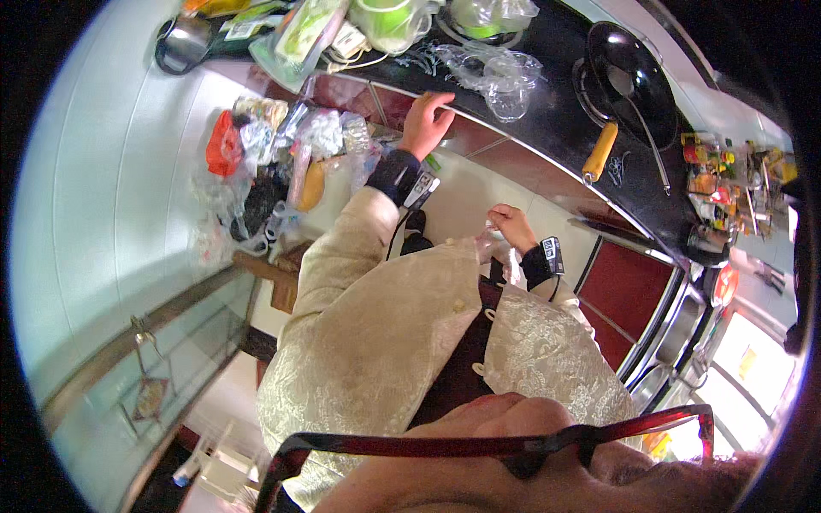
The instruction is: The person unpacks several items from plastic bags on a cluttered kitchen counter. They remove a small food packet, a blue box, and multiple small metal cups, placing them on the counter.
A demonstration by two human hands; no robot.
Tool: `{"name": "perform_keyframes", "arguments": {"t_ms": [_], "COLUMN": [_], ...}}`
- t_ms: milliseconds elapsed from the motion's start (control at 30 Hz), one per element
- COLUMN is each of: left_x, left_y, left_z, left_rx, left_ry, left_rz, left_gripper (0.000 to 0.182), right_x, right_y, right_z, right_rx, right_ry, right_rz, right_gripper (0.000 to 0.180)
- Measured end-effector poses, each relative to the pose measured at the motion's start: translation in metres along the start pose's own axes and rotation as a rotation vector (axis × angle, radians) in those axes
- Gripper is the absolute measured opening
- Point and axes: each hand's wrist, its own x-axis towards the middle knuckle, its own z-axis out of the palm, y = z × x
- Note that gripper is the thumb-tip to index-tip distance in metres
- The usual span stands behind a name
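My left hand [427, 125] is raised near the front edge of the black countertop [551, 154], thumb and fingers apart, with nothing in it. My right hand [512, 226] is lower, in front of my body, its fingers closed on the top of a clear plastic bag [497, 247] that hangs down beside my jacket. What the bag holds cannot be told. On the counter beyond my left hand lies a crumpled clear plastic bag [507, 80]. A black wok [632, 83] with a wooden handle [600, 152] stands further right, a metal ladle [649, 138] resting in it.
Bags and packages [321, 131], with a red bag [224, 144], are heaped by the wall at left. Green containers [388, 22] and a metal pot [183, 45] stand at the counter's far left. Seasoning bottles [709, 157] and a sink [680, 320] are at right.
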Motion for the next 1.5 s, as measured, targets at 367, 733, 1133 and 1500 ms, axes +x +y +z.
{"name": "perform_keyframes", "arguments": {"t_ms": [367, 733, 1133, 1500], "left_x": [0.112, 0.104, 0.091, 0.065], "left_y": [-0.01, -0.005, -0.027, -0.027], "left_z": [0.053, 0.035, 0.019, 0.011], "left_rx": [0.195, 0.015, -0.565, -0.445], "left_ry": [-0.093, -0.314, -0.26, -0.428], "left_rz": [0.326, 0.103, -0.55, -0.467], "left_gripper": [0.012, 0.012, 0.025, 0.04], "right_x": [0.028, 0.164, 0.167, 0.097], "right_y": [-0.036, -0.099, -0.111, -0.136], "right_z": [-0.007, -0.036, -0.009, 0.016], "right_rx": [0.126, 0.916, 0.632, 0.299], "right_ry": [0.134, 0.254, 0.321, 0.252], "right_rz": [-0.053, 0.017, -0.251, -0.397], "right_gripper": [0.02, 0.043, 0.024, 0.021]}}
